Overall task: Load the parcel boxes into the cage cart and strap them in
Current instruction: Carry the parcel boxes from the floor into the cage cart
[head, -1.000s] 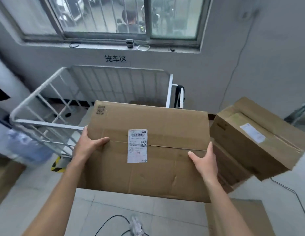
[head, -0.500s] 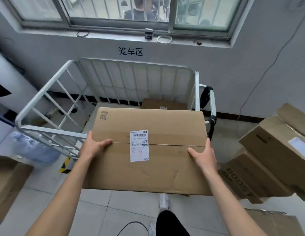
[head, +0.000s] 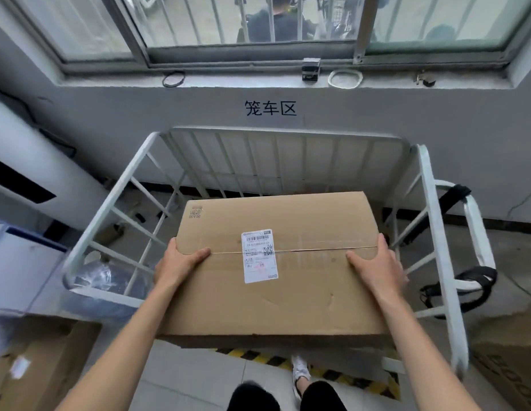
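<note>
A large brown parcel box (head: 303, 304) with a white shipping label on top fills the middle of the view. My left hand (head: 176, 261) grips its left edge, thumb lying on the top face. On the opposite edge, my right hand (head: 377, 264) grips in the same way. The box is held over the open front of the white cage cart (head: 110, 203), between its two side rails. A black strap (head: 469, 281) hangs looped on the cart's right handle. The cart's floor is hidden by the box.
Cardboard boxes stand on the floor at lower left (head: 42, 360) and lower right (head: 513, 369). Yellow-black hazard tape (head: 288, 363) marks the floor under the cart's front. A clear plastic bag (head: 92, 277) lies outside the left rail. The wall and window are right behind the cart.
I have stepped closer to the cart. The box went from in front of the cart to between its side rails. The stack of boxes on the right has slid out of view.
</note>
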Demonstrator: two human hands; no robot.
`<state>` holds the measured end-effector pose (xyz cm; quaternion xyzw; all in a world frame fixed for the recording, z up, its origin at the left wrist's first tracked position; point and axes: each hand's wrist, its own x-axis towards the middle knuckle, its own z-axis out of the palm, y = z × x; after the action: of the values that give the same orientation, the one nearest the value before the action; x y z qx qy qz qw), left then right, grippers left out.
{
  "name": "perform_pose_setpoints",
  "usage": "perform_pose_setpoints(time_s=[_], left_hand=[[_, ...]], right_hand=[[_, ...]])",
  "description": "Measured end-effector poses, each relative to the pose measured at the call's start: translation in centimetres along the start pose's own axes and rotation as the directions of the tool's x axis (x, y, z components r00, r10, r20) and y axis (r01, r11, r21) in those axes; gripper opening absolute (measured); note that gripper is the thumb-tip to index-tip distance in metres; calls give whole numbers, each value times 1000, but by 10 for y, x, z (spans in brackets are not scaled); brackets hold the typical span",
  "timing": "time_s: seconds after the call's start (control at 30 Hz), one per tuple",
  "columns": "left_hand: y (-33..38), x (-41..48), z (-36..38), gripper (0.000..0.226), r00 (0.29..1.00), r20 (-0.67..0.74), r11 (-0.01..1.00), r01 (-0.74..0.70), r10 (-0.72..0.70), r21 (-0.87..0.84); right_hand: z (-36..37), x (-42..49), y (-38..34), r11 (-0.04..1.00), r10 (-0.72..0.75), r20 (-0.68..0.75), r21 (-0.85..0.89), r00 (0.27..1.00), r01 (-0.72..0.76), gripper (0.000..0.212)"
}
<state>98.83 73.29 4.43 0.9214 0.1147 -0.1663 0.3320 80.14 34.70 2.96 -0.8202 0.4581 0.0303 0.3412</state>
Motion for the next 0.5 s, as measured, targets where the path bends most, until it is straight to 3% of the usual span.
perform_pose_setpoints(time_s=[0.27,0.5], left_hand=[[-3,152,-48,72,999,49,992,16,-22,123],[-43,317,-49,89,986,166,1000,17,-21,26]], right_hand=[[97,49,-101,996,84,87,15,993,-85,95],[226,74,-169,962,216,88,148,972,-228,100]])
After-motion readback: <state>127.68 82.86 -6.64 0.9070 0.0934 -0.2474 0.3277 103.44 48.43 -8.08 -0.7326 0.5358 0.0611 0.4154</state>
